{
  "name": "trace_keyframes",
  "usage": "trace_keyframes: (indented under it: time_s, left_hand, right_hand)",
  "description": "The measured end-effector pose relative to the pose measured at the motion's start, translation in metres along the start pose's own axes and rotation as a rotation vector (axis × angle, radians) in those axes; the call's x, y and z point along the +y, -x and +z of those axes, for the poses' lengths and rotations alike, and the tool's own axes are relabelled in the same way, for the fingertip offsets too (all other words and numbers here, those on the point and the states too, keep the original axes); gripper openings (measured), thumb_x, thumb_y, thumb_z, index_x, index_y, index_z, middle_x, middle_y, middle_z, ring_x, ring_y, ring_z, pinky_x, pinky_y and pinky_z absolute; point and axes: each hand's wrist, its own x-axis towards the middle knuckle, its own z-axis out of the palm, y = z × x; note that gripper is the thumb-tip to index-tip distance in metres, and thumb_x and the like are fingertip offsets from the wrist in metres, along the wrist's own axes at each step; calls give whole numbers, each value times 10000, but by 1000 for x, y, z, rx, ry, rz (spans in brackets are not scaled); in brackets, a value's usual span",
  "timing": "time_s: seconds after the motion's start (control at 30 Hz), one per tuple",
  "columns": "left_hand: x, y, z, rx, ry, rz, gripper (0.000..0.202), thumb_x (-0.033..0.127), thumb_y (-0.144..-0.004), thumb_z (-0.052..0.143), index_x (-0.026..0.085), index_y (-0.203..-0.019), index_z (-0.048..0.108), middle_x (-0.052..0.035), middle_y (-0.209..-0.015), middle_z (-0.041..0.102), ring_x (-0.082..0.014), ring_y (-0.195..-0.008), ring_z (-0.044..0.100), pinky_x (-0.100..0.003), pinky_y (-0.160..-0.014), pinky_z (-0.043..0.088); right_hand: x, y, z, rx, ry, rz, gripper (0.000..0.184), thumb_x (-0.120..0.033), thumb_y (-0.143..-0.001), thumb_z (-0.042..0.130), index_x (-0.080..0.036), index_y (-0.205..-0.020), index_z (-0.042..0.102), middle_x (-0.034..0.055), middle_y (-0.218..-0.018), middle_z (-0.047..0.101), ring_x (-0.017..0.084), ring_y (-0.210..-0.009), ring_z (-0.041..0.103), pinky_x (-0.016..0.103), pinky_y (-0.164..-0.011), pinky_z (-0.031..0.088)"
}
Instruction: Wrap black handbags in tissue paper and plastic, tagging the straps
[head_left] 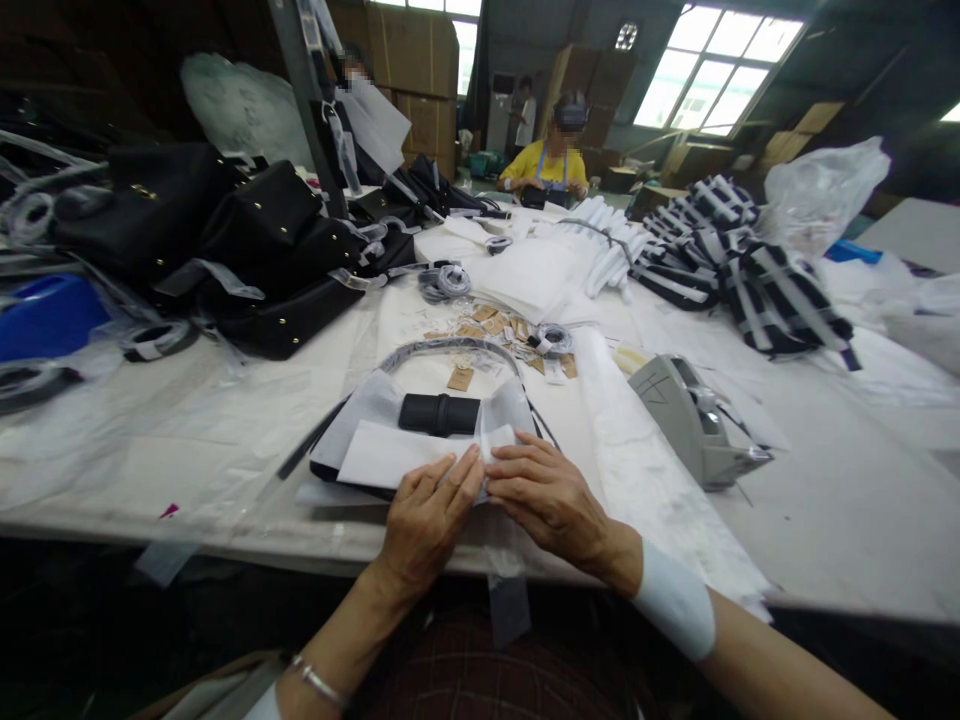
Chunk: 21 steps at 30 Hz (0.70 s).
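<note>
Black bag (440,413) bears smooth white wrapping (390,455), left hand (431,505) and right hand (551,495) upon it, fingers extended, any pinch unclear.

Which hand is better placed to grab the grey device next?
Right, likely. The right hand is nearer the grey device, which stands on that side. The left hand is farther off, on the white paper, and would probably have to reach past the right.

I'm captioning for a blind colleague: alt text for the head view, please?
Left hand and right hand touch white paper on a black bag at a cluttered table. More bags are piled left; a grey device sits right.
</note>
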Motion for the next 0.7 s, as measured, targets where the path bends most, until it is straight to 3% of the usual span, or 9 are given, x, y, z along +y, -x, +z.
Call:
trace_keyframes:
  time_s: [0.33,0.5,0.7]
  left_hand:
    - [-2,-1,-2,-53,7,11,289,146,-979,490,182,-1241,607,-52,-1315,644,-231,-1182,600,-387,-963,435]
    - [-3,0,2,-41,53,-4,311,117,-981,455,167,-1259,584,-62,-1312,645,-226,-1222,581,-406,-1040,406]
    - [-3,0,2,-37,55,-3,332,113,-988,439,169,-1291,564,-59,-1349,619,-212,-1234,573,-389,-1028,408]
  right_hand:
    - [12,15,6,25,24,-120,204,-161,-934,614,-220,-1124,660,27,-1075,752,190,-1129,639,445,-1094,443]
    - [8,12,3,38,52,-163,221,-130,-955,567,-215,-1137,658,29,-1059,758,182,-1101,663,469,-1137,394]
    - [-2,14,5,31,20,-204,180,-91,-929,580,-159,-1067,674,64,-1051,757,191,-1103,668,469,-1171,347]
